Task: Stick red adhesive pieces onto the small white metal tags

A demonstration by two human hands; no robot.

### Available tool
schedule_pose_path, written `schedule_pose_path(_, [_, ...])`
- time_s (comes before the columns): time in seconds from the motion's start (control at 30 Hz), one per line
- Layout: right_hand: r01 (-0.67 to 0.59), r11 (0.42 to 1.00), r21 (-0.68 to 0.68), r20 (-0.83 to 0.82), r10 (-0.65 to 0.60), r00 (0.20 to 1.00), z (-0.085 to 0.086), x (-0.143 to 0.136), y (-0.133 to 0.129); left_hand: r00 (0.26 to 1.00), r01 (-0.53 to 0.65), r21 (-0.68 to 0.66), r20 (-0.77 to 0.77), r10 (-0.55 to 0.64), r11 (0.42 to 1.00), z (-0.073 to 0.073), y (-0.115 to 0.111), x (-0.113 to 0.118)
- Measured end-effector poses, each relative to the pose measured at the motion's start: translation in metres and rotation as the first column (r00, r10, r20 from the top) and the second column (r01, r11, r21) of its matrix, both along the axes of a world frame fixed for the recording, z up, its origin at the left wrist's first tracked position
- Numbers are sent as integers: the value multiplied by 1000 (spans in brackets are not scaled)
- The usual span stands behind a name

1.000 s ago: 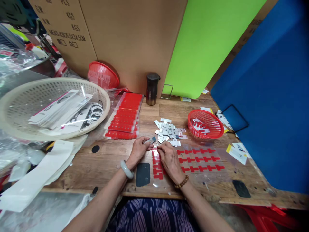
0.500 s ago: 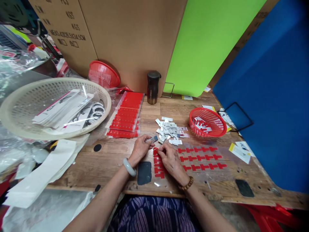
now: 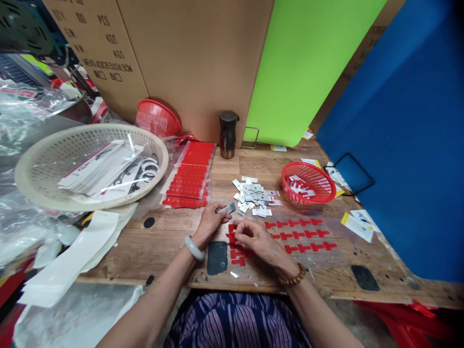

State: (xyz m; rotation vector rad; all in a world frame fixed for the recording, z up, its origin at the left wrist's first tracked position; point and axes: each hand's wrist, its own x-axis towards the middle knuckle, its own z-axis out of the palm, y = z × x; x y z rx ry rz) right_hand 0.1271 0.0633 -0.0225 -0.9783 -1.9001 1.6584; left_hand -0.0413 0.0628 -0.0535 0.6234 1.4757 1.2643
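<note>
My left hand (image 3: 210,224) is closed on a small grey-and-white card (image 3: 229,208), held by its near end just above the table. My right hand (image 3: 258,240) is in a pinch over a clear sheet of red T-shaped stickers (image 3: 238,261). A red sticker (image 3: 231,235) juts out at its fingertips, tilted out of line with the others. The palm and wrist hide part of the sheet; more rows of red stickers (image 3: 300,235) show to the right. Just beyond both hands lies a loose pile of small white cards (image 3: 253,194).
A red basket (image 3: 326,193) with red-marked cards stands right of the pile. Stacked red sticker sheets (image 3: 190,169), a black tumbler (image 3: 228,135) and a large white basket (image 3: 31,186) of printed cards are farther left. A blue panel (image 3: 398,145) bounds the right.
My right hand has drawn slightly back and right, and a red sticker now sticks up at its fingertips. My left hand keeps its card. The view has shifted a little.
</note>
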Motion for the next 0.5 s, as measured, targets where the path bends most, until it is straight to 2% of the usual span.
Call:
schedule_pose_path(0.2, [193,981,-13,-99,-194,976,6,14,-10,997,-24,13,67,23,1000,18,-18,-8])
schedule_pose_path(0.27, [254,967,32,-95,-250,964,11,19,-15,994,-12,1,107,11,1000,28,-31,-10])
schedule_pose_path(0.33, [297,950,95,-68,-291,954,17,23,-21,976,11,-43,217,-2,999,36,-43,-9])
schedule_pose_path(0.5, [341,901,268,-10,-351,936,26,25,-35,924,103,-111,379,-54,988,49,-64,8])
